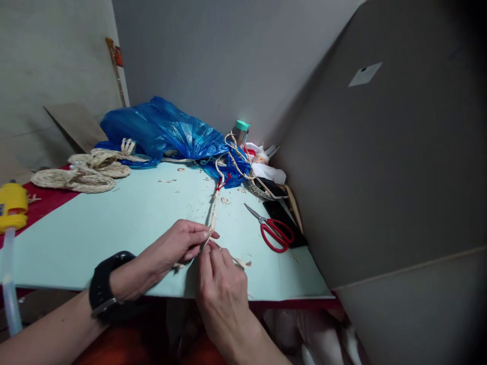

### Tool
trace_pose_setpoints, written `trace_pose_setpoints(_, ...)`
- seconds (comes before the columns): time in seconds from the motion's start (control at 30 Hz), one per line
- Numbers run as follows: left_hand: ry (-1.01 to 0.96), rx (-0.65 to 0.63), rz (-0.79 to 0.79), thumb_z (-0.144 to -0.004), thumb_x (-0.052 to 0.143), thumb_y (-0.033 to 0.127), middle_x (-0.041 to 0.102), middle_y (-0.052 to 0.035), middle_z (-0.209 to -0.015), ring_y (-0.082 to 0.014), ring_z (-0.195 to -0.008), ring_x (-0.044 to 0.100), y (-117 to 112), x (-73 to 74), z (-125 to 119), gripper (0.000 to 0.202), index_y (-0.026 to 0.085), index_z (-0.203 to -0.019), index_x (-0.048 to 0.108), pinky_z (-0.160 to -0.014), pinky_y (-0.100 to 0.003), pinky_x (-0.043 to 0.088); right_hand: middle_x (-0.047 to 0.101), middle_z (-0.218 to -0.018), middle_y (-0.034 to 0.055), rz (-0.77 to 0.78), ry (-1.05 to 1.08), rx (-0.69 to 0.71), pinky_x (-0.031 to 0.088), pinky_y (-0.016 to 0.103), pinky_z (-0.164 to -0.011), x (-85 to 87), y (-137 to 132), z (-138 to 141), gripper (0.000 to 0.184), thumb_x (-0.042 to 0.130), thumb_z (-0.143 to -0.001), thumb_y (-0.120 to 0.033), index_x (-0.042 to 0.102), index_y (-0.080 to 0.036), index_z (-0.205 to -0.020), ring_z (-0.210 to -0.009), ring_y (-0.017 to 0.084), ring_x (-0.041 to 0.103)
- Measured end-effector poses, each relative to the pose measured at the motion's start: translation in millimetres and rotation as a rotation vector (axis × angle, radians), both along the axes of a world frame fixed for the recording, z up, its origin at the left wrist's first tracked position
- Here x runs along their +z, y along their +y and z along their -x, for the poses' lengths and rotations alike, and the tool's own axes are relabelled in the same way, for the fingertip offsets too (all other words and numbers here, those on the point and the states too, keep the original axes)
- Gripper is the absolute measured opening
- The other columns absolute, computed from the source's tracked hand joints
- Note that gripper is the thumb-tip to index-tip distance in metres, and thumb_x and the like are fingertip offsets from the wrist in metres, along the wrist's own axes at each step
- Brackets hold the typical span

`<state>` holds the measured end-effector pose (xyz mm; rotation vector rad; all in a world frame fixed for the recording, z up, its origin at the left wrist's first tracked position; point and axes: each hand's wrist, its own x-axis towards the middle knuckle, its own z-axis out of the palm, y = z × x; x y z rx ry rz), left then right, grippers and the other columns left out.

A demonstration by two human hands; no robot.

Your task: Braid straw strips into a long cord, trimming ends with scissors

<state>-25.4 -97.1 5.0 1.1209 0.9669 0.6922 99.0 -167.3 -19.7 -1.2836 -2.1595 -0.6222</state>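
Observation:
A pale braided straw cord (214,208) runs from the blue bag toward me, with a red tie (223,181) knotted round it farther up. My left hand (186,239) pinches the braid near its lower end, thumb and fingers closed on it. Just below, my right hand (221,279) is closed on the loose straw strands at the braid's end, its fingertips partly hidden behind the knuckles. One flat strand end (243,263) sticks out to the right of my right hand. The two hands nearly touch.
Red-handled scissors (277,235) lie right of the braid, beside a dark flat object. Behind stands a blue plastic bag (163,126), with coiled straw braids (76,178) to its left. A yellow device (13,205) is at the left edge. Straw scraps litter the pale green tabletop (152,223).

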Motion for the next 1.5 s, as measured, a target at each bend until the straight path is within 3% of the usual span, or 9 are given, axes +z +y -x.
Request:
trace_pose_setpoints(0.13, -0.042, 0.008, 0.039, -0.072, 0.071, 0.030, 0.070, -0.0047, -0.071, -0.0042, -0.044, 0.034, 1, -0.3, 2, 0.027, 0.011, -0.091, 0.071, -0.044, -0.020, 0.017, 0.066, -0.082, 0.0127, 0.094, 0.063, 0.105, 0.047, 0.035, -0.074, 10.0, -2, -6, 0.022, 0.045, -0.088, -0.005, 0.065, -0.009, -0.097, -0.080, 0.024, 0.058)
trace_pose_setpoints(0.33, -0.117, -0.052, 0.017, -0.074, 0.069, 0.031, 0.068, -0.0027, -0.074, -0.0115, -0.062, 0.055, -1, 3.3, 2, 0.020, 0.015, -0.084, 0.072, -0.052, -0.019, 0.037, 0.069, -0.094, 0.0079, 0.527, 0.561, 0.026, 0.043, 0.031, -0.077, 42.6, 16, -31, 0.021, 0.045, -0.097, -0.025, 0.064, -0.018, -0.103, -0.085, 0.019, 0.061)
trace_pose_setpoints(0.5, -0.127, -0.018, -0.040, -0.070, 0.070, 0.032, 0.067, -0.0030, -0.074, -0.0159, -0.069, 0.061, -5, 6.5, 0, 0.021, 0.017, -0.084, 0.067, -0.060, -0.023, 0.045, 0.065, -0.074, 0.0018, 0.875, 0.720, 0.098, 0.039, 0.026, -0.063, 33.8, 40, -30, 0.028, 0.039, -0.100, -0.033, 0.061, -0.017, -0.109, -0.065, 0.015, 0.056)
trace_pose_setpoints(0.63, -0.029, 0.045, -0.065, -0.070, 0.068, 0.035, 0.060, 0.0026, -0.067, -0.0111, -0.052, 0.050, -9, 6.3, 1, 0.031, 0.020, -0.096, 0.060, -0.047, -0.020, 0.033, 0.062, -0.069, 0.0009, 0.927, 0.776, 0.115, 0.037, 0.025, -0.062, 26.4, 46, -27, 0.030, 0.041, -0.098, -0.033, 0.062, -0.016, -0.111, -0.064, 0.015, 0.054)
trace_pose_setpoints(0.8, 0.141, -0.033, -0.205, -0.078, 0.058, 0.035, 0.053, 0.0076, -0.058, -0.0099, -0.046, 0.037, -14, 8.2, 7, 0.019, 0.022, -0.091, 0.053, -0.046, -0.021, 0.025, 0.058, -0.063, 0.0002, 1.004, 0.890, 0.184, 0.034, 0.023, -0.057, 25.3, 45, -31, 0.031, 0.048, -0.093, -0.032, 0.066, -0.014, -0.076, -0.058, 0.012, 0.045)
trace_pose_setpoints(1.0, 0.555, 0.035, -0.571, -0.085, 0.051, 0.036, 0.064, 0.0009, -0.061, -0.0168, -0.060, 0.055, -17, 17.5, 21, 0.026, 0.021, -0.070, 0.067, -0.059, -0.026, 0.035, 0.047, -0.053, -0.0030, 0.895, 0.994, 0.143, 0.029, 0.023, -0.053, 15.7, 40, -28, 0.028, 0.055, -0.088, -0.034, 0.067, -0.015, -0.071, -0.055, 0.011, 0.039)
trace_pose_setpoints(1.17, 0.811, 0.129, -0.787, -0.090, 0.049, 0.027, 0.073, -0.0038, -0.079, -0.0212, -0.073, 0.066, -37, 16.1, 13, 0.026, 0.020, -0.079, 0.071, -0.068, -0.030, 0.042, 0.058, -0.056, -0.0006, 0.918, 1.111, 0.205, 0.035, 0.022, -0.055, 11.3, 38, -24, 0.032, 0.052, -0.090, -0.031, 0.065, -0.015, -0.065, -0.052, 0.010, 0.044)
trace_pose_setpoints(1.37, 1.194, -0.029, -1.141, -0.082, 0.035, -0.004, 0.070, -0.0079, -0.085, -0.0248, -0.072, 0.069, -67, -3.4, -13, 0.045, 0.016, -0.103, 0.069, -0.063, -0.036, 0.052, 0.048, -0.055, -0.0029, 1.015, 1.187, 0.229, 0.029, 0.021, -0.048, 16.6, 40, -29, 0.026, 0.057, -0.086, -0.033, 0.071, -0.013, -0.076, -0.049, 0.008, 0.036)
trace_pose_setpoints(1.5, 1.240, -0.063, -1.200, -0.076, 0.034, -0.008, 0.072, -0.0138, -0.095, -0.0272, -0.080, 0.070, -75, -7.0, -15, 0.053, 0.011, -0.114, 0.066, -0.070, -0.040, 0.056, 0.044, -0.057, -0.0036, 1.050, 1.191, 0.243, 0.029, 0.021, -0.050, 19.6, 39, -30, 0.023, 0.061, -0.083, -0.031, 0.071, -0.012, -0.076, -0.053, 0.008, 0.033)
